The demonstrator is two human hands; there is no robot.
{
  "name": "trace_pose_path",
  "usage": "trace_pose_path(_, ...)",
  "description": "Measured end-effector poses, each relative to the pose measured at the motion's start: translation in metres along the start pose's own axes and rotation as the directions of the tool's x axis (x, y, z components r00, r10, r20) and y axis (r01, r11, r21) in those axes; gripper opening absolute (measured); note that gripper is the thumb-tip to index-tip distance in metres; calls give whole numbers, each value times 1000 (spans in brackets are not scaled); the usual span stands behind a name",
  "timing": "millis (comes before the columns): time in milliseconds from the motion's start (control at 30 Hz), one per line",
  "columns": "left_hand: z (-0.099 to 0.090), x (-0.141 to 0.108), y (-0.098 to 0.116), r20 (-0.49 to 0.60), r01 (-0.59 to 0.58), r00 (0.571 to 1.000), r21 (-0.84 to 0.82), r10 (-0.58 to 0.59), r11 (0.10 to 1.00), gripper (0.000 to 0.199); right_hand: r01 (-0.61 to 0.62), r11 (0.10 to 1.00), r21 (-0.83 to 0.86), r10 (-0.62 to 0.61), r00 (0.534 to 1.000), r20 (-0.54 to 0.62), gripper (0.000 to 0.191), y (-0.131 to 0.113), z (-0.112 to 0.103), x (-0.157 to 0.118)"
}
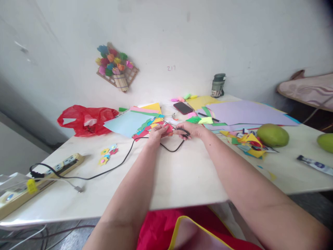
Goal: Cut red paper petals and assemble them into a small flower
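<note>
Both my hands are close together over the middle of the table. My left hand (158,134) pinches a small red piece of paper (169,127). In my right hand (194,130) is a pair of scissors with black handles (185,132), its blades pointing left toward the paper. The fingers partly cover the scissors and the paper. A black cable (114,169) passes by my left wrist and loops up near my right hand, where its end is hidden. Coloured paper pieces (142,133) lie just beyond my left hand.
On the left are a power strip (75,159), small paper flowers (104,160) and a red plastic bag (78,119). A phone (183,107), lilac sheets (247,113) and a tumbler (218,85) stand or lie behind. Paper scraps (251,145), a green mango (273,135) and a tube (316,165) are right.
</note>
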State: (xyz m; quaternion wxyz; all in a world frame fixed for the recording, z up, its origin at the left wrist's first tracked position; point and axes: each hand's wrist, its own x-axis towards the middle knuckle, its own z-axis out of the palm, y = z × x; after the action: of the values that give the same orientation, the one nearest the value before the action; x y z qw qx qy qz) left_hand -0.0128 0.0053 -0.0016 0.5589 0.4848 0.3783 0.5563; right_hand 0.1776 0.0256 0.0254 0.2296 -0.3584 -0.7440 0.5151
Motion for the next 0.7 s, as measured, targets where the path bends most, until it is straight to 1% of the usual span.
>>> trace_pose_path(200,1,0,0,6,-16,1000,23,15,1000,36,18,1000,-9,-18,1000,25,23,-1,-2,0)
trace_pose_path(367,0,0,-1,9,-41,999,44,40,998,38,-4,1000,-24,5,1000,19,24,3,-7,-1)
trace_pose_path(467,-1,1,-2,11,-57,998,50,56,997,37,-2,1000,-19,1,1000,-30,26,5,-10,-1)
trace_pose_path(567,-2,1,-2,24,-59,998,57,58,997,35,16,1000,26,-13,995,-97,27,6,-11,-1)
trace_pose_path(700,-2,1,-2,47,-57,997,46,55,997,34,42,995,88,-31,991,-131,28,7,-12,0)
